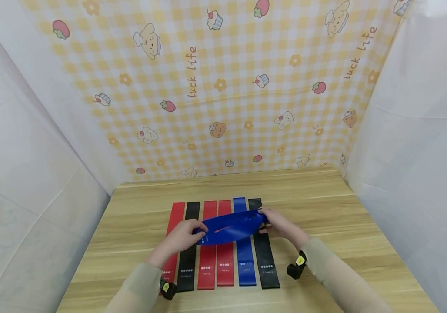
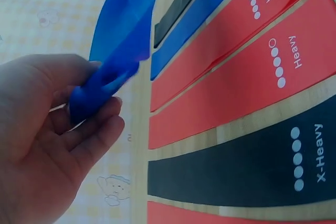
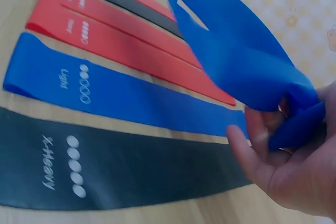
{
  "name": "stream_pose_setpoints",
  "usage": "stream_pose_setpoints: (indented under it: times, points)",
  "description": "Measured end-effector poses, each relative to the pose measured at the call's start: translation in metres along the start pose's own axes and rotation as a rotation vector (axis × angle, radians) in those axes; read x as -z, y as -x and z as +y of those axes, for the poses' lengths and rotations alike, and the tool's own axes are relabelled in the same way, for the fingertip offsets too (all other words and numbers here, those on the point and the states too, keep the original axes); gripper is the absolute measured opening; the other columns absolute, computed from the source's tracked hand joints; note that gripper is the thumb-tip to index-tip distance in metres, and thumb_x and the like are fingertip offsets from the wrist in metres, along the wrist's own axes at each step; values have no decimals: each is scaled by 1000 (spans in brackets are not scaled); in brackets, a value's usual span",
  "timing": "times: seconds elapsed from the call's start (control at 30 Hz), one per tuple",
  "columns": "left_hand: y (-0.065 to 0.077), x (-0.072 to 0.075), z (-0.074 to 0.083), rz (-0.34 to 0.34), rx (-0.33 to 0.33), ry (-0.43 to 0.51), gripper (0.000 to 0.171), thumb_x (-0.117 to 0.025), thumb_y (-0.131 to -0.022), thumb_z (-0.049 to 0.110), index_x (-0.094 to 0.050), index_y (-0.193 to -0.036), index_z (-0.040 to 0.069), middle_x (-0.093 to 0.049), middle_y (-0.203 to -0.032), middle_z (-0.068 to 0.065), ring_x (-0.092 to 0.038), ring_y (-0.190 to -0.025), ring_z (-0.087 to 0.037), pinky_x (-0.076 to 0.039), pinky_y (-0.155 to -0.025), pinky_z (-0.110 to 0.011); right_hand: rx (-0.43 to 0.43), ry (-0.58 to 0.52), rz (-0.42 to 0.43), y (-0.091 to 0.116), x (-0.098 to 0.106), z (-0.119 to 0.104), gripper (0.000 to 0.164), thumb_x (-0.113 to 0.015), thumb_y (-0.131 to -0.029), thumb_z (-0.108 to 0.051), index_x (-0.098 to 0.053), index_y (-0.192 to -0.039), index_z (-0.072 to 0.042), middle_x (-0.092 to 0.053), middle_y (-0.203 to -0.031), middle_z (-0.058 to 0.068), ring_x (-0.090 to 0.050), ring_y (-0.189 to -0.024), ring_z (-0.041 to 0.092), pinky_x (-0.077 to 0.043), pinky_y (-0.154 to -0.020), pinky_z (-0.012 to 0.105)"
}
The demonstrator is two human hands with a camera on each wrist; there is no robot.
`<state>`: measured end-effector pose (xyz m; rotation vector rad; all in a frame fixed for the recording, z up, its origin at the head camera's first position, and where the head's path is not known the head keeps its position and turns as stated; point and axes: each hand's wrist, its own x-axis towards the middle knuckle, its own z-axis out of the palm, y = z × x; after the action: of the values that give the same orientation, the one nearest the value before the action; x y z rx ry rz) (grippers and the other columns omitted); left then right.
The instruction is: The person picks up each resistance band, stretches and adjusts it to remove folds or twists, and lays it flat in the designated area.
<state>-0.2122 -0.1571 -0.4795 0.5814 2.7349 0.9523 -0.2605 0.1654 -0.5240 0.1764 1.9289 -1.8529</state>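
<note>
A blue resistance loop band (image 1: 233,235) is held stretched out sideways over a row of flat bands. My left hand (image 1: 183,236) pinches its left end between thumb and fingers, where white print shows. At the other end, my right hand (image 1: 278,222) grips the band, which bunches and folds between the fingers in the right wrist view. Beneath it on the table lie a blue "Light" band (image 1: 246,271), a black X-Heavy band (image 1: 267,265) at the far right, another black band (image 1: 186,271), and three red bands, one red "Heavy" band (image 1: 206,274) near the middle.
The flat bands lie side by side, lengthwise from front to back, on a wood-grain table (image 1: 317,204). A yellow checked cloth (image 1: 243,108) with cartoon prints hangs behind the table. White sheets (image 1: 411,143) hang at both sides.
</note>
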Motion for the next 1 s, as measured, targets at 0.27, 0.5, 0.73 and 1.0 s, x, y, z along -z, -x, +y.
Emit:
stream_pose_setpoints:
  times: [0.27,0.5,0.73,1.0]
  points:
    - [9,13,7,-80,-51,62,32,-70,-89,13,-66,-122,14,-64,-114,-5,-57,-94,-19,-55,-71,-27,65,194,43,-5,15,-7,27,-40,-100,-14,-58,-104,6,-54,-78,7,-57,-68,22,-56,-69,45]
    - [10,21,14,-95,-74,10,19,-71,-88,13,-70,-106,10,-67,-99,-2,-59,-80,-15,-54,-65,-26,-1,130,48,-4,20,-12,33,-45,-97,-16,-53,-118,9,-55,-101,17,-59,-77,27,-56,-67,40]
    - [9,28,2,-119,-111,195,5,-64,-93,14,-63,-90,10,-62,-84,2,-57,-76,-15,-51,-66,-27,-103,-106,-34,-8,27,-7,14,-49,-93,-18,-46,-98,-6,-52,-87,7,-50,-64,14,-43,-54,21]
    - [9,34,-10,-156,-95,440,11,-49,-98,9,-58,-94,3,-61,-82,-5,-59,-81,-29,-49,-76,-33,-130,-472,-318,-7,46,-2,25,-37,-104,-25,-59,-103,-13,-58,-72,-7,-56,-65,6,-48,-65,25]
